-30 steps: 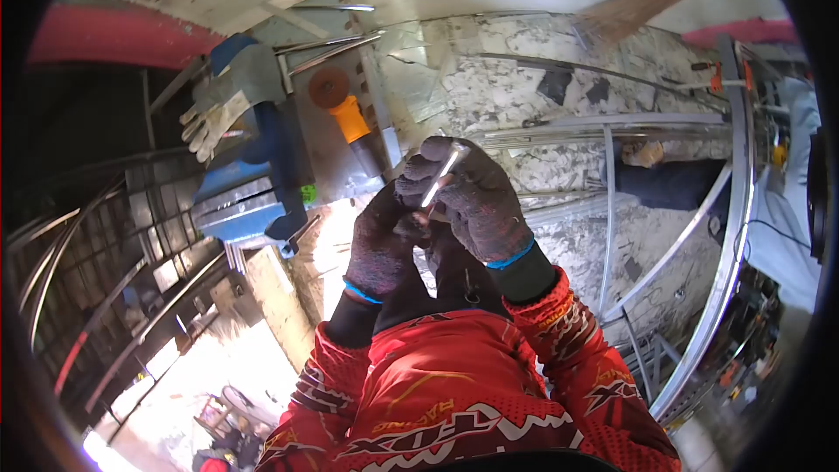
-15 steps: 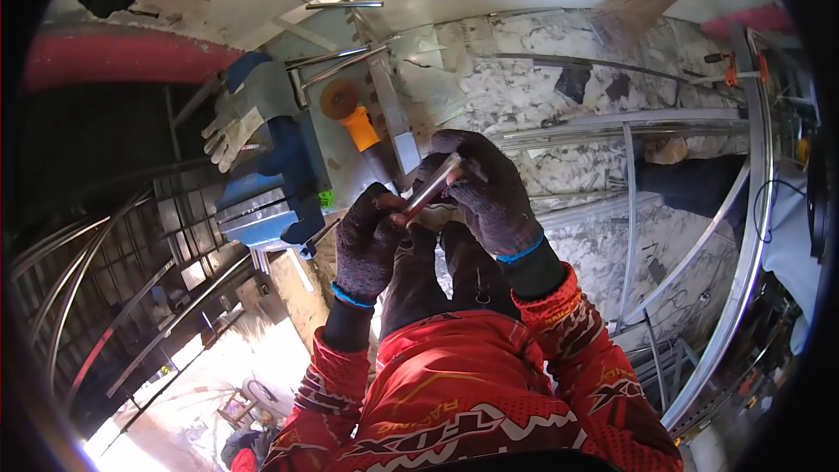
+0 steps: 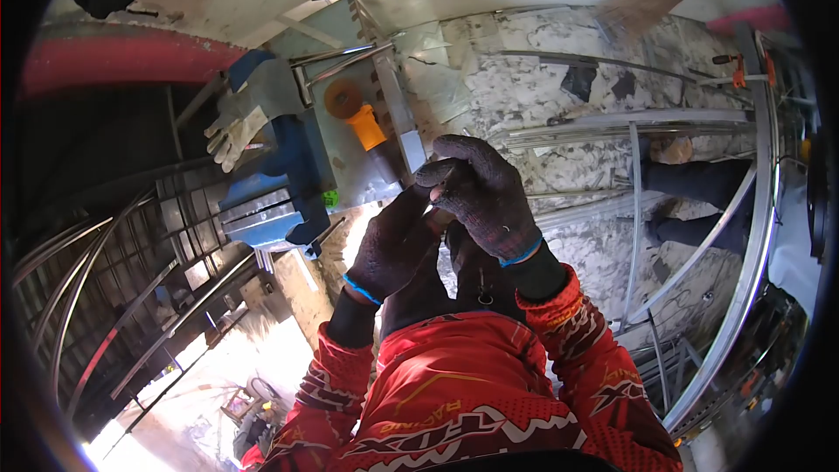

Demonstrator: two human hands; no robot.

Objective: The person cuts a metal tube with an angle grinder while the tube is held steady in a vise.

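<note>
My left hand (image 3: 398,240), in a dark knitted glove with a blue cuff edge, is closed in front of my legs. My right hand (image 3: 489,201), gloved the same way, is curled against it with fingers overlapping the left. Between them is a short shiny metal tube, now almost wholly covered by the gloves. Just beyond the hands, an angle grinder (image 3: 365,128) with an orange body and brown disc lies on a metal work surface (image 3: 336,153). Left of it stands a blue bench vise (image 3: 262,210), with a pale work glove (image 3: 234,135) draped near its top.
A long metal frame (image 3: 635,210) spans the right side, with another person's dark-trousered legs (image 3: 699,183) behind it. A straw broom (image 3: 660,0) lies at the upper right. Curved metal bars (image 3: 83,271) stand at the left. An orange clamp (image 3: 739,72) grips the frame.
My hands have come together, and the tube that showed between them is now mostly hidden. My left hand moved right and up. More of the other person's legs shows.
</note>
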